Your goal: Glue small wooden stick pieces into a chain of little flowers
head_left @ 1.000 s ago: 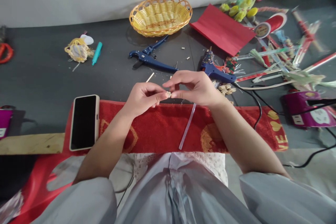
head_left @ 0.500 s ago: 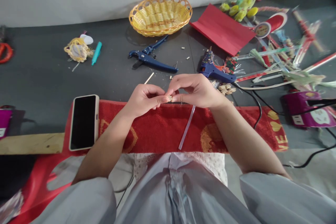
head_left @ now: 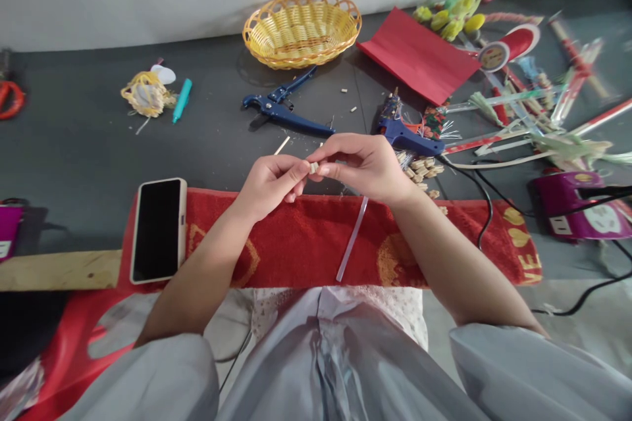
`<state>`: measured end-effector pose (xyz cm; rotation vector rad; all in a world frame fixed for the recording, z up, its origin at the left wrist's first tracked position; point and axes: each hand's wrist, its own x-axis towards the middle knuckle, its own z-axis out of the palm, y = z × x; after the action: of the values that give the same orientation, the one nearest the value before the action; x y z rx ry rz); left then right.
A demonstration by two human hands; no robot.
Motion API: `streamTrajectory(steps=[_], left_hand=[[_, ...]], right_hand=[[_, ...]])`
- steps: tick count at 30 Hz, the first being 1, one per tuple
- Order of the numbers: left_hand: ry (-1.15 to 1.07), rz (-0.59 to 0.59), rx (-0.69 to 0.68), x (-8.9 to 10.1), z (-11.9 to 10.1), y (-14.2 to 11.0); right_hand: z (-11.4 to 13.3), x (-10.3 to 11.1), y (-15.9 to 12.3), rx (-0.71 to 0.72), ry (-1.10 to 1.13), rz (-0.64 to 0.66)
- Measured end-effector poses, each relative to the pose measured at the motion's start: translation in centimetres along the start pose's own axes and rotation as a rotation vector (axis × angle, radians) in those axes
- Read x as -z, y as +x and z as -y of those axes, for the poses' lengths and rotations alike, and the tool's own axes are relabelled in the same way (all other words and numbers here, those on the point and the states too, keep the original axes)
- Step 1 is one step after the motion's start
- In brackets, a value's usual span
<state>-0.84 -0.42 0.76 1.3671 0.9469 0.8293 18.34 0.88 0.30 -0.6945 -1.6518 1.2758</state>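
Pinched between the fingertips of both hands is a small pale cluster of short stick pieces [head_left: 313, 168], mostly covered by the fingers. My left hand [head_left: 273, 185] is closed on its left side, and my right hand [head_left: 368, 164] grips it from the right with thumb and forefinger. Both hands hover over the back edge of a red towel [head_left: 306, 243]. A thin pale stick [head_left: 282, 145] lies just beyond my left hand. By my right wrist is a heap of similar pale pieces [head_left: 423, 170]. A translucent glue stick [head_left: 352, 240] rests on the towel.
Behind the hands lie a blue cutter [head_left: 286, 112] and a blue glue gun [head_left: 409, 137] with its cord. Farther back are a yellow wicker basket [head_left: 301, 33] and red paper [head_left: 419, 56]. A phone [head_left: 158, 230] is at left, a purple power strip [head_left: 582, 207] at right.
Both hands have shifted slightly up and left with the small cluster, which looks turned between the fingertips. More of the heap beside my right wrist shows.
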Motion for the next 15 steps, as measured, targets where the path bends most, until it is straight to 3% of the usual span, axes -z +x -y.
streamTrajectory(steps=[6,15], left_hand=[[-0.106,0.000,0.044,-0.15,0.18,-0.04],[-0.198,0.018,0.085,-0.49,0.08,0.02]], right_hand=[[-0.21,-0.39,-0.04,-0.003,0.061,-0.105],[0.09,-0.05,-0.09,0.120,-0.118,-0.096]])
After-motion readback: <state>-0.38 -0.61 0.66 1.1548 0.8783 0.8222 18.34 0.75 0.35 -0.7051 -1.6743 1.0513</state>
